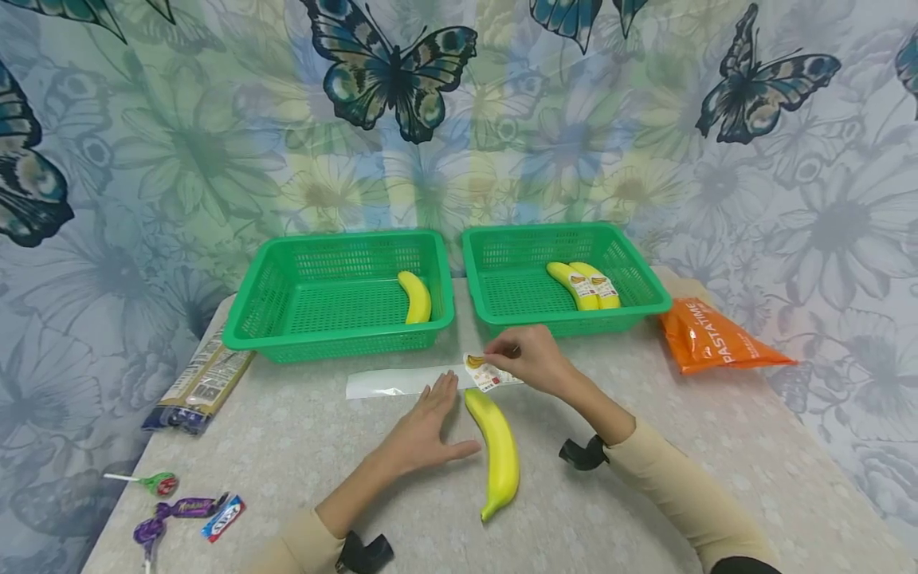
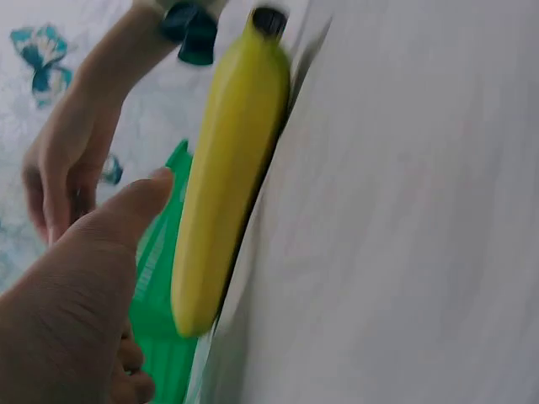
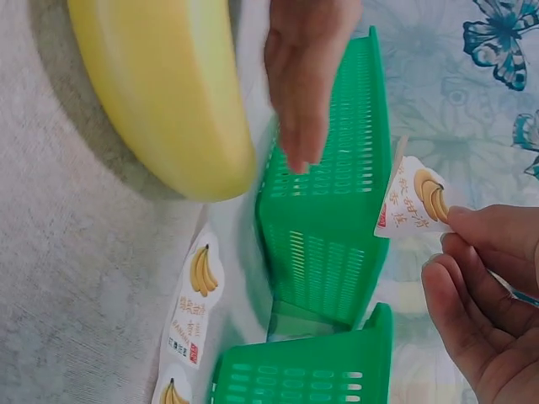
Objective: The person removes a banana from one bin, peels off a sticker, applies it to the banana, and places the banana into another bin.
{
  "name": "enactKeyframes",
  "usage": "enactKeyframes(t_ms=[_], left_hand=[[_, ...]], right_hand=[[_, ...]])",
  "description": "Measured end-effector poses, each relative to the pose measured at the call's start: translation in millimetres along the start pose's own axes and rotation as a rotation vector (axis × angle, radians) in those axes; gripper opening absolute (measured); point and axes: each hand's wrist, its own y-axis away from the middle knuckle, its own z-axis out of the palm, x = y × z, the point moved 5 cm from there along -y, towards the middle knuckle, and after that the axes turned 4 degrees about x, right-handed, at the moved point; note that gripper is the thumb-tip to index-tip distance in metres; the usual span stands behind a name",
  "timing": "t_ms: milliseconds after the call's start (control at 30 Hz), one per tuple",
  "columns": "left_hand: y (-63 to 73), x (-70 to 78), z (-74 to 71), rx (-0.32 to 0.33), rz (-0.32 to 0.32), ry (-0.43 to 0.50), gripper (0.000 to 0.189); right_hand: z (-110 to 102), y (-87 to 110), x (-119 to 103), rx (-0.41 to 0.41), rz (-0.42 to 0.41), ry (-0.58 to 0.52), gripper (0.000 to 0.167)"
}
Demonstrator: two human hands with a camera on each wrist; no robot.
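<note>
My right hand (image 1: 536, 360) pinches a banana-printed sticker (image 3: 418, 199) by its edge between thumb and finger, raised off the table in the right wrist view. Below it lies a white backing strip (image 1: 387, 383), and more banana stickers (image 3: 195, 290) show on the strip in the right wrist view. My left hand (image 1: 425, 430) is spread flat, fingertips at the strip's near edge and thumb pointing toward a loose yellow banana (image 1: 502, 454). The banana lies lengthwise between both hands, no sticker showing on it.
A green basket (image 1: 337, 344) at the back left holds one plain banana (image 1: 416, 298). The back right basket (image 1: 574, 325) has two bananas with stickers (image 1: 584, 285). An orange packet (image 1: 717, 335) lies right; a pasta bag (image 1: 204, 379), lollipops (image 1: 159, 483) and wrapped sweets (image 1: 224, 518) lie left.
</note>
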Motion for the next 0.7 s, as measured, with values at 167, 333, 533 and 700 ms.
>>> enactKeyframes(t_ms=[167, 333, 533, 700], left_hand=[[5.2, 20.2, 14.8, -0.044, -0.031, 0.093, 0.12], [8.0, 26.5, 21.5, -0.063, -0.046, 0.08, 0.125], [9.0, 25.5, 25.2, -0.093, -0.051, 0.06, 0.125], [8.2, 24.0, 26.8, -0.11, -0.052, 0.044, 0.123]], right_hand=[[-7, 7.2, -2, 0.016, 0.047, -0.023, 0.009], [-14, 12.7, -6, 0.026, 0.073, -0.047, 0.009], [-20, 21.4, -7, 0.031, 0.152, -0.077, 0.01], [-22, 28.8, -7, 0.024, 0.234, -0.111, 0.01]])
